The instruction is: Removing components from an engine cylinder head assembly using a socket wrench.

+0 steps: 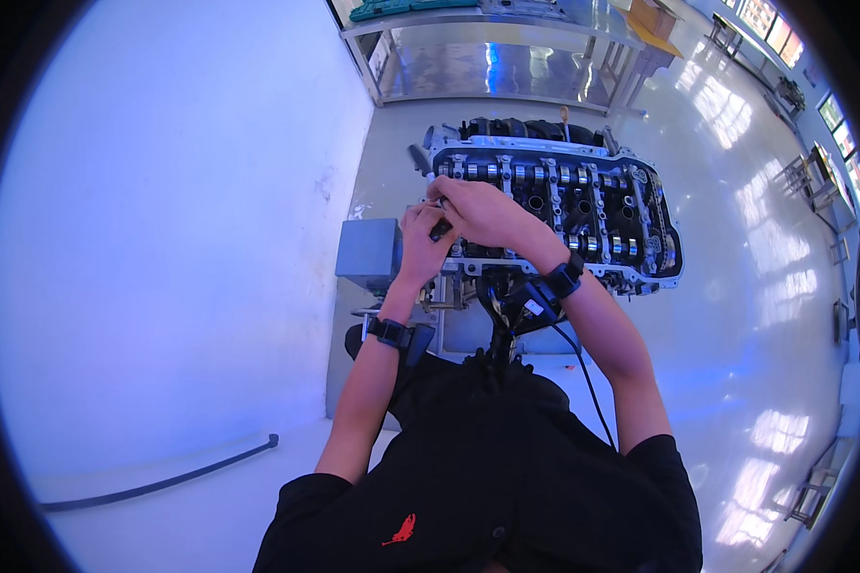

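Note:
An engine with its top uncovered lies across in front of me, showing shiny camshafts and bearing caps. At its left end my two hands meet. My right hand reaches over the corner with its fingers curled and pinched together. Just below and left of it, my left hand is closed, its fingertips against the right hand's. A small dark part shows between them, too covered to name. A tool with a dark grey handle sticks out beyond the right fingertips; whether that hand grips it is hidden.
A grey box stands left of the engine, near the white wall. Behind is a metal bench with a green case on top. A black cable hangs by my right arm. More tables line the far right.

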Action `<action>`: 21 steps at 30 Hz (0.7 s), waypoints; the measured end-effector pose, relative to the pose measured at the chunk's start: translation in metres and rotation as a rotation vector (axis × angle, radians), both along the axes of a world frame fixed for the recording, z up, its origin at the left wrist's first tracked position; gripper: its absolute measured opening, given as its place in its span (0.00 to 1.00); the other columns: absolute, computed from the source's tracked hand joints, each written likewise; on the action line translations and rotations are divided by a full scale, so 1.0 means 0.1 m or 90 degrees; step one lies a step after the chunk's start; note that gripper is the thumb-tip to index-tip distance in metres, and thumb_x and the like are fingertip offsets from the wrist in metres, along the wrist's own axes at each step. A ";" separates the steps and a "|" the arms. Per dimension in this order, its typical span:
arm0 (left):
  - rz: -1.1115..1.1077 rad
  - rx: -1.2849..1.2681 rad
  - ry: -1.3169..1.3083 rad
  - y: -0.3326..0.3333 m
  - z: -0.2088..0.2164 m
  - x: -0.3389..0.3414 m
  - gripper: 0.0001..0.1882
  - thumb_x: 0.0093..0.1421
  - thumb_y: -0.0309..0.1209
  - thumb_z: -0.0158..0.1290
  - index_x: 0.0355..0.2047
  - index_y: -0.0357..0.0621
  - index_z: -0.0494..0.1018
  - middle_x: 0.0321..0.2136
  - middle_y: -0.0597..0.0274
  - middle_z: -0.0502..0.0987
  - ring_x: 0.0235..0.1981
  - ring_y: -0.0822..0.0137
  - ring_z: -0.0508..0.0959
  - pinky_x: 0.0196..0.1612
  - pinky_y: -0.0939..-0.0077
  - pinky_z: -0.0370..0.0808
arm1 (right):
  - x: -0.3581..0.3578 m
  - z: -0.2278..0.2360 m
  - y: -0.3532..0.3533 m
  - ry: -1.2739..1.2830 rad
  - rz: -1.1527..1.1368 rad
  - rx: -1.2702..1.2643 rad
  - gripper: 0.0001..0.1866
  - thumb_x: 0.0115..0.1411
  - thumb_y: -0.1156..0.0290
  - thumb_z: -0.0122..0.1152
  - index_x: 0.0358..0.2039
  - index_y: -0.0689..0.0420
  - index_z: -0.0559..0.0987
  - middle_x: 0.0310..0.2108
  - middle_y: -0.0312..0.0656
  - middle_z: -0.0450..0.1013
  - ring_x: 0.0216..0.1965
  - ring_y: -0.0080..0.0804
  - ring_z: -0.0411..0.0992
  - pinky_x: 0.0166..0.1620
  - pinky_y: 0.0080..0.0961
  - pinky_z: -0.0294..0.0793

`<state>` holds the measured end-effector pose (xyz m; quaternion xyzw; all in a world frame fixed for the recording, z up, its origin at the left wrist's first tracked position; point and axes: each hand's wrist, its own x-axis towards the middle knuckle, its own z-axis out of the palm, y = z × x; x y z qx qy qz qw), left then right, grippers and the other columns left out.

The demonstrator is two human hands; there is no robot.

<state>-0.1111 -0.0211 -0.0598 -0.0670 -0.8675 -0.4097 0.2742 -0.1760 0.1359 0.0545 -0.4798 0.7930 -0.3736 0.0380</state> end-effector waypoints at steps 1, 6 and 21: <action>-0.002 -0.001 -0.001 0.01 0.00 0.00 0.13 0.51 0.28 0.64 0.38 0.43 0.77 0.43 0.58 0.76 0.55 0.52 0.68 0.58 0.56 0.61 | 0.01 0.00 -0.02 -0.012 0.029 -0.028 0.16 0.62 0.71 0.52 0.49 0.63 0.72 0.38 0.55 0.77 0.43 0.54 0.75 0.48 0.43 0.74; -0.025 -0.071 0.059 -0.04 -0.10 -0.02 0.14 0.53 0.28 0.59 0.41 0.43 0.76 0.44 0.57 0.76 0.51 0.50 0.69 0.56 0.56 0.63 | 0.15 0.00 -0.06 0.117 0.051 0.032 0.15 0.62 0.68 0.55 0.47 0.60 0.75 0.37 0.50 0.78 0.46 0.50 0.75 0.61 0.42 0.68; -0.012 -0.022 -0.019 -0.06 -0.05 -0.01 0.16 0.52 0.29 0.65 0.41 0.45 0.79 0.49 0.55 0.74 0.54 0.54 0.68 0.59 0.57 0.61 | 0.06 -0.04 0.25 0.437 -0.073 0.176 0.01 0.48 0.72 0.64 0.23 0.52 0.82 0.29 0.33 0.76 0.42 0.32 0.74 0.49 0.29 0.71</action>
